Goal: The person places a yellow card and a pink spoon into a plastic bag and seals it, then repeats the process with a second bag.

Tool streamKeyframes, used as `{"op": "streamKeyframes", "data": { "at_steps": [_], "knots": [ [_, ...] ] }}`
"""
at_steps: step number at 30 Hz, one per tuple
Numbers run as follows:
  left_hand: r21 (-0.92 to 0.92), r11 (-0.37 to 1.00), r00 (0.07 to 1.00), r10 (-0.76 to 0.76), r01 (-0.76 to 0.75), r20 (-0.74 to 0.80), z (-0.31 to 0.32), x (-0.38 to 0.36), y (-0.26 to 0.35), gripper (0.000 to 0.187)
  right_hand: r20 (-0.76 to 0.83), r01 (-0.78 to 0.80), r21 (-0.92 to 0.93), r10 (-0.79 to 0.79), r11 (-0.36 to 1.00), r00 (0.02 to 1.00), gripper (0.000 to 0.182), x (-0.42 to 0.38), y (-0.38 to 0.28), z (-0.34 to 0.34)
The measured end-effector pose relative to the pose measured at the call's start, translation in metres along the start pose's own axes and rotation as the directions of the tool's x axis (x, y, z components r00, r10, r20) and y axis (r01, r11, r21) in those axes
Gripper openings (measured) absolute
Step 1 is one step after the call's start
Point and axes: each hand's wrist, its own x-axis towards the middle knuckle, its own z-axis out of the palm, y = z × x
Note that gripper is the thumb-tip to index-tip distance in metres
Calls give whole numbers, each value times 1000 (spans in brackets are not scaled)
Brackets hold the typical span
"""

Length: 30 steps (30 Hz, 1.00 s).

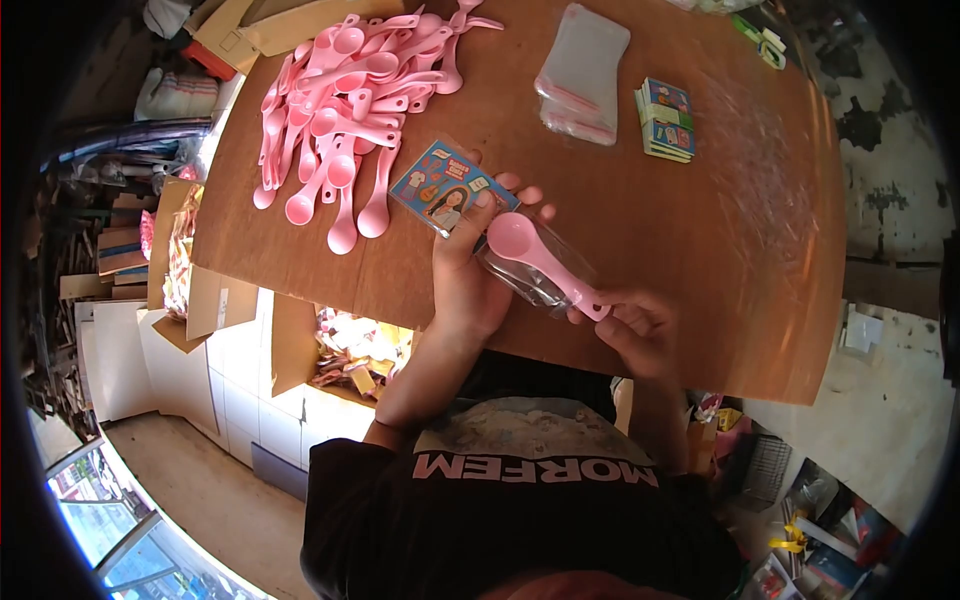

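My left hand (pixel 470 285) is closed on a blue printed card (pixel 447 190), its thumb pressed over the card's edge. A clear plastic bag (pixel 535 284) reaches from that hand toward the right. Lying across the bag in this view is a pink measuring spoon (pixel 545 262), bowl toward my left fingers. The far end of its handle is pinched between thumb and fingers of my right hand (pixel 642 328). Both hands are above the near part of the brown table (pixel 690 250).
A heap of pink spoons (pixel 350 100) covers the table's far left. Clear bags (pixel 585 70) lie stacked at the back, beside a pile of printed cards (pixel 665 120). Green-handled scissors (pixel 765 45) are at the far right. An open carton (pixel 295 345) of wrapped items stands below the left edge.
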Motion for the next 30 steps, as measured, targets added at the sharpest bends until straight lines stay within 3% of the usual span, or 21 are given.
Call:
{"op": "streamKeyframes", "data": {
  "at_steps": [3,6,8,9,10,12,13,15,16,18,19,20,21,22,23,24,26,27,28,29,30],
  "knots": [
    [14,998,998,-56,57,-31,1,-5,-6,51,-1,-23,-127,23,992,1000,35,3,3,11],
    [0,993,992,-117,117,-48,2,-10,-13,52,-162,-1,-187,-30,982,986,53,6,9,18],
    [-3,990,987,-143,143,-70,4,-15,-17,48,-214,125,-617,-319,777,923,72,6,12,20],
    [-37,976,972,-218,216,-89,3,-16,-20,45,-196,204,-716,-473,667,859,58,11,13,22],
    [-73,956,951,-292,286,-105,0,-16,-23,42,-193,205,-718,-474,665,859,58,16,4,21],
    [-83,918,916,-394,388,-73,-4,-14,-25,29,223,320,-931,-419,175,880,34,30,-29,23],
    [-117,876,884,-465,467,45,6,-15,-22,35,214,340,-903,-413,261,885,16,36,-35,25],
    [-106,793,764,-529,600,369,0,-7,-24,65,199,339,-907,-458,248,866,18,46,-56,28],
    [-103,790,759,-531,605,377,2,-8,-21,65,185,340,-910,-499,238,846,19,51,-68,29],
    [102,668,586,-707,737,396,9,-10,-13,78,234,380,-914,-577,145,783,18,61,-87,26],
    [382,686,566,-727,619,389,7,-15,-6,73,227,309,-948,-524,74,821,16,69,-91,21],
    [386,686,559,-727,617,399,6,-16,6,73,208,235,-972,-473,-2,856,15,76,-94,16],
    [626,594,518,-789,505,330,11,-16,21,65,161,249,-957,-446,147,880,11,83,-92,10],
    [818,454,498,-831,353,247,16,-16,29,57,165,251,-958,-455,136,875,11,82,-94,12],
    [791,552,633,-717,263,290,19,-22,28,44,137,248,-952,-471,182,871,9,82,-95,15],
    [791,556,636,-712,254,297,19,-22,26,44,109,246,-942,-482,231,869,8,83,-96,18],
    [790,608,868,-349,-78,354,14,-26,21,53,99,243,-941,-493,236,864,6,82,-96,33],
    [758,586,893,-125,-285,432,17,-23,16,52,91,223,-938,-430,266,898,5,81,-99,43],
    [758,581,890,-122,-295,440,21,-18,13,52,85,203,-934,-369,293,926,4,81,-99,51],
    [747,380,830,116,-545,546,26,-12,11,51,31,154,-926,-337,345,941,5,77,-93,52],
    [690,117,686,313,-714,657,30,-8,11,50,34,160,-925,-343,344,939,5,75,-88,50]
  ]
}}
